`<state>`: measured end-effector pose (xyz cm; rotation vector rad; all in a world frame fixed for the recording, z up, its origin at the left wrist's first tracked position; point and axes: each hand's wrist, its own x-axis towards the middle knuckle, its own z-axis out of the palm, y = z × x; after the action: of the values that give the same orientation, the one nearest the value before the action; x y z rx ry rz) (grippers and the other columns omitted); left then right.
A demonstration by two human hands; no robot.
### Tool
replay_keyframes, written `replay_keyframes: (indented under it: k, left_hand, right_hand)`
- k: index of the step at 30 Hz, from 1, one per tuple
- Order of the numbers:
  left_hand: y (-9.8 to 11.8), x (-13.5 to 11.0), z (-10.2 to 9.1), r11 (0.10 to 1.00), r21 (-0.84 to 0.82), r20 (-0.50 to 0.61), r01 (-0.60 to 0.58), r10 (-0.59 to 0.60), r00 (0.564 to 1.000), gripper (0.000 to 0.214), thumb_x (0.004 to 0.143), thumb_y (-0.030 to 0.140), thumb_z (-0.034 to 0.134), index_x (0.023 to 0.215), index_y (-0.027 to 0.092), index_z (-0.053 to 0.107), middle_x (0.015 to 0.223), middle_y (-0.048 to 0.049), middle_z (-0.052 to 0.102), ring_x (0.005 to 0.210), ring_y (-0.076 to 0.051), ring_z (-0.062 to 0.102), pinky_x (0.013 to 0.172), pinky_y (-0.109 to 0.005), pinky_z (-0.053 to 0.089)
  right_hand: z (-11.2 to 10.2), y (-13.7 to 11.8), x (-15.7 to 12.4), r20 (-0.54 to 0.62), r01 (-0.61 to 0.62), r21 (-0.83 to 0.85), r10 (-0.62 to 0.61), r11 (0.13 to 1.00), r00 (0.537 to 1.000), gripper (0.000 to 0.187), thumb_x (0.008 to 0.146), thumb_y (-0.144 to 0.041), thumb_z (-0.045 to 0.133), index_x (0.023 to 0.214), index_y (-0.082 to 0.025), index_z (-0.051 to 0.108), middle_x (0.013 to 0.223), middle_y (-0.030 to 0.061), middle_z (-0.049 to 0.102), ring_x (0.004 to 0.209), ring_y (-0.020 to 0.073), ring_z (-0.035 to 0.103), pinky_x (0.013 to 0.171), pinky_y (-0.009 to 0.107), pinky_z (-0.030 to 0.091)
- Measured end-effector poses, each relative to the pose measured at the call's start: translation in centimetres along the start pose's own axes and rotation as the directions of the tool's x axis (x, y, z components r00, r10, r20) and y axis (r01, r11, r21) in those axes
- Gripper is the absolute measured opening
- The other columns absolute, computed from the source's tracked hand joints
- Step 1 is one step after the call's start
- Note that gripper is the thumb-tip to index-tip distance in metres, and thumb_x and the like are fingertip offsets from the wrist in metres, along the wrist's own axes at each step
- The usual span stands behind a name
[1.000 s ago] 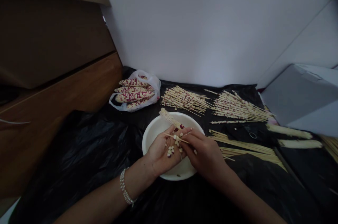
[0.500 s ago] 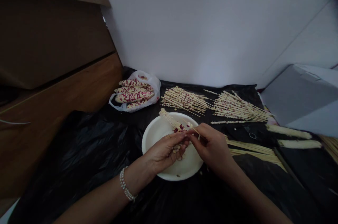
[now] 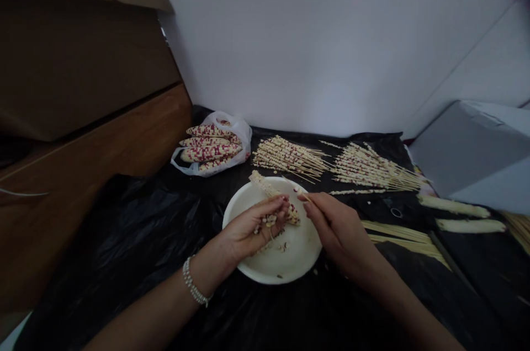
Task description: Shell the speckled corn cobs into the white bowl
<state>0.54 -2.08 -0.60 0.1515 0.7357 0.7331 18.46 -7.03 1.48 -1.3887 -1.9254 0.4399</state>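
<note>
A white bowl [image 3: 248, 205] sits on black plastic sheeting in front of me. Over it my left hand [image 3: 248, 229] is cupped, palm up, around a small heap of loose corn kernels [image 3: 269, 221]. A partly stripped corn cob [image 3: 273, 196] leans across the bowl's far rim, just beyond those fingers. My right hand [image 3: 335, 227] hovers at the bowl's right edge and pinches a thin bamboo skewer [image 3: 304, 196], its tip pointing toward the cob. A few kernels lie in the bowl's bottom.
A white plastic bag of red-and-white corn cobs [image 3: 211, 148] lies at the back left. Two piles of kernel-loaded skewers [image 3: 290, 155] [image 3: 372, 170] lie behind the bowl, bare skewers [image 3: 397, 232] to the right, stripped cobs [image 3: 453, 206] and a grey box [image 3: 476, 152] far right.
My right hand drew the skewer back to the right, away from my left palm. My left hand curled more closed around the kernels and shifted slightly left over the bowl.
</note>
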Motion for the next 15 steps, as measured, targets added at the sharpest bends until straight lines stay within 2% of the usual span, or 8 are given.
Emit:
replay_keyframes:
  k: [4, 9, 15]
  left_hand:
    - [1.2, -0.6, 0.5, 0.998, -0.052, 0.016, -0.022, 0.023, 1.0, 0.013, 0.086, 0.004, 0.06, 0.096, 0.008, 0.067, 0.086, -0.0065, 0.071, 0.074, -0.009, 0.067, 0.071, -0.017, 0.056]
    - [1.7, -1.0, 1.1, 0.988, -0.127, 0.002, -0.089, 0.09, 0.996, 0.011, 0.088, 0.007, 0.058, 0.094, 0.009, 0.066, 0.085, -0.0054, 0.068, 0.072, -0.008, 0.065, 0.064, -0.014, 0.054]
    - [1.5, -1.1, 1.3, 0.984, -0.143, -0.032, -0.107, 0.103, 0.994, 0.014, 0.088, 0.006, 0.058, 0.095, 0.012, 0.068, 0.084, -0.0038, 0.067, 0.072, -0.008, 0.063, 0.063, -0.014, 0.052]
  right_hand:
    - [-0.3, -0.4, -0.3, 0.026, -0.02, -0.1, 0.023, 0.995, 0.999, 0.032, 0.101, -0.03, 0.031, 0.093, -0.02, 0.061, 0.075, 0.0012, 0.065, 0.067, 0.0142, 0.061, 0.061, 0.026, 0.042]
    - [0.2, -0.2, -0.8, 0.025, 0.044, -0.414, -0.037, 0.909, 0.999, 0.03, 0.097, -0.025, 0.037, 0.107, -0.023, 0.065, 0.068, 0.0011, 0.07, 0.054, 0.0154, 0.062, 0.048, 0.026, 0.033]
    - [0.5, 0.0, -1.0, 0.067, 0.089, -0.433, -0.067, 0.897, 0.995, 0.035, 0.093, -0.018, 0.041, 0.121, -0.022, 0.062, 0.078, 0.0034, 0.076, 0.059, 0.0174, 0.068, 0.049, 0.026, 0.038]
